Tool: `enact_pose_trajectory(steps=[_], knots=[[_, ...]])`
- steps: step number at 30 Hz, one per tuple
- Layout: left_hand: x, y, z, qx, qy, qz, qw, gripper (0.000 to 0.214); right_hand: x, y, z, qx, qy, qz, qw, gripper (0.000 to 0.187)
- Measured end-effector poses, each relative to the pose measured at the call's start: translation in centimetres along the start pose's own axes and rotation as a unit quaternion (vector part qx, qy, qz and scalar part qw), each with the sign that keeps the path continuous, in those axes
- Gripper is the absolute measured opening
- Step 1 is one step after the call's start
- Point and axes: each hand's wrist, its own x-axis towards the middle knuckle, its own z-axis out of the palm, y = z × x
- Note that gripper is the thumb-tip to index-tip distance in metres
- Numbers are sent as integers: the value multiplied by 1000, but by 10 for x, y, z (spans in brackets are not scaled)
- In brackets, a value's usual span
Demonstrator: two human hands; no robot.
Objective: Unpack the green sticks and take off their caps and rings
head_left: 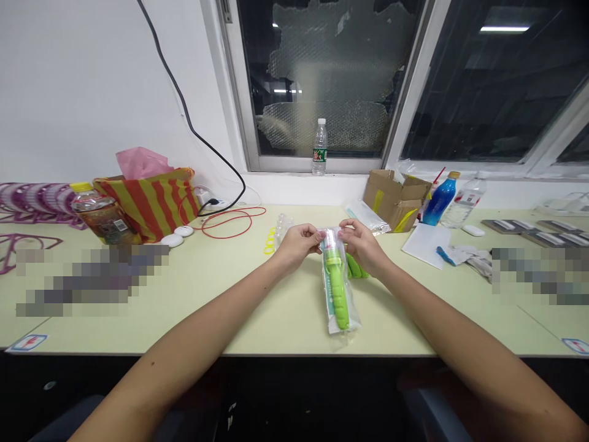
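A clear plastic bag point(350, 316) hangs from my fingers over the front of the table. Inside it is an item with a ribbed lime-green handle point(339, 294) and a clear upper part, backed by a white and teal card. My left hand point(301, 242) pinches the bag's upper left corner between thumb and fingers. On the upper right corner, my right hand point(361, 242) has a similar pinch. Green pieces point(356, 267) lie on the table behind the bag, partly hidden by it and my right hand. Yellow rings point(270, 240) lie beyond my left hand.
A cardboard box point(396, 199), a blue bottle point(440, 199) and a clear bottle point(464, 199) stand at the back right. Gloves point(469, 258) lie nearer. To the left are a striped bag point(159, 205), a brown drink bottle point(105, 215) and a red cable point(225, 230).
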Motion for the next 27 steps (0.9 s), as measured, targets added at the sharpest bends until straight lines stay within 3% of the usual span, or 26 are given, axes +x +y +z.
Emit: enact_pose_trajectory(steps=[4, 7, 12, 19, 27], knots=[[0, 1, 1, -21, -2, -9, 1000, 40, -1, -3, -1, -35, -59, 69, 995, 27], [-1, 3, 1, -3, -18, -32, 999, 39, -2, -5, -2, -43, -56, 64, 995, 27], [-5, 3, 0, 30, -94, -94, 991, 41, -3, -10, 1, -17, -41, 39, 998, 24], [-5, 5, 1, 14, -118, -48, 992, 37, 0, -5, -7, 15, -35, 44, 998, 22], [-5, 1, 3, -49, -118, -42, 991, 33, -1, -6, -4, 22, -45, 48, 998, 18]])
